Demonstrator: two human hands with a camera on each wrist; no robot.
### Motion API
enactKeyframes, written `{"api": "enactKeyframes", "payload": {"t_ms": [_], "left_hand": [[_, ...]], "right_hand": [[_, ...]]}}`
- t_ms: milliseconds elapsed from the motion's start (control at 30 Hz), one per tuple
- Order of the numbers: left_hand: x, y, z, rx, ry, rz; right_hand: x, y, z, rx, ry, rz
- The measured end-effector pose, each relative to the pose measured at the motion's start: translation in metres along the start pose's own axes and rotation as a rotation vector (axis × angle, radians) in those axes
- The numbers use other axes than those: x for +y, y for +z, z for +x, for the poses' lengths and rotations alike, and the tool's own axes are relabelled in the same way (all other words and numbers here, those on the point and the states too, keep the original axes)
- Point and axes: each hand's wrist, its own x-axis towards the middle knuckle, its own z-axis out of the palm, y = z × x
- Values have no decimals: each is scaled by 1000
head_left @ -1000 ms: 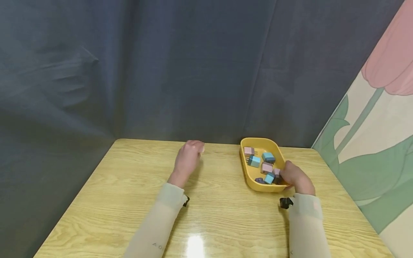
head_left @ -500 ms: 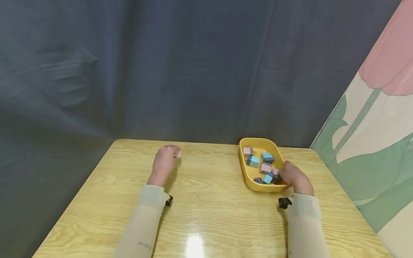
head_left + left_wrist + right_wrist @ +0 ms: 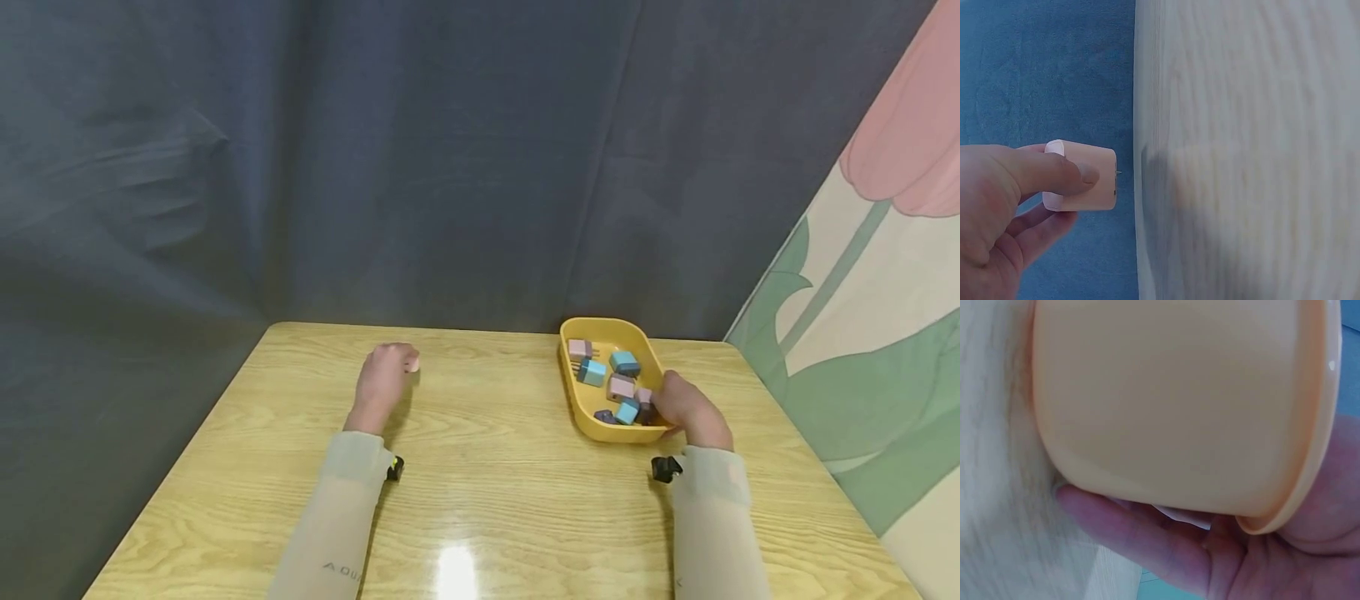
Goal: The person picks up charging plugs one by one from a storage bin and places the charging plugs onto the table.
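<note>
In the left wrist view, a pink charger plug (image 3: pixel 1090 178) is pinched between the thumb and fingers of my left hand (image 3: pixel 1016 194). A bit of metal prong shows at its end, over the tabletop. The head view has my left hand (image 3: pixel 381 379) above the left part of the table, the plug mostly hidden. My right hand (image 3: pixel 692 408) grips the near right corner of a yellow tray (image 3: pixel 603 432), thumb over the rim. Against the tray's outer wall (image 3: pixel 1172 412), my right fingers (image 3: pixel 1129 534) reach down from the rim. Inside lie pink plugs (image 3: pixel 620 388) and blue plugs (image 3: pixel 592 372).
A small dark purple object (image 3: pixel 604 417) lies in the tray's near left corner. The wooden table (image 3: pixel 480 475) ends at a dark curtain (image 3: pixel 450 167) behind. A flower-patterned panel (image 3: pixel 885 350) stands along the right side.
My left hand has moved left across the table with the plug, mostly in the first half second, then stayed nearly still. The right hand and tray have hardly moved.
</note>
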Motion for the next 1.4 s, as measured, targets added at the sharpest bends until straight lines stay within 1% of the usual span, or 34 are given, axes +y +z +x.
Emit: {"api": "enactKeyframes", "payload": {"t_ms": [233, 433, 533, 633, 733, 933, 1067, 1233, 1267, 1400], "left_hand": [[-2, 2, 0, -12, -9, 12], [-5, 2, -2, -55, -51, -23], [-7, 1, -2, -61, -72, -33], [-7, 1, -2, -69, -79, -25], [-7, 1, -1, -83, -73, -20], [-7, -1, -2, -123, -95, -80], [-8, -1, -3, -161, -85, -98], [-7, 0, -2, -174, -59, -69], [-7, 1, -2, -164, -59, -64], [-6, 2, -2, -179, -69, -67]], "right_hand": [[2, 1, 1, -3, 10, 6], [-1, 2, -1, -12, 6, 12], [-3, 1, -2, -12, 13, 19], [-4, 1, -2, -6, 13, 17], [-5, 0, -2, -4, 8, 12], [-8, -1, -4, -6, 6, 16], [-8, -2, -6, 0, -6, 6], [-7, -2, -7, 2, -4, -4], [-7, -1, -6, 2, -1, -5], [-4, -1, -5, 3, 9, -10]]}}
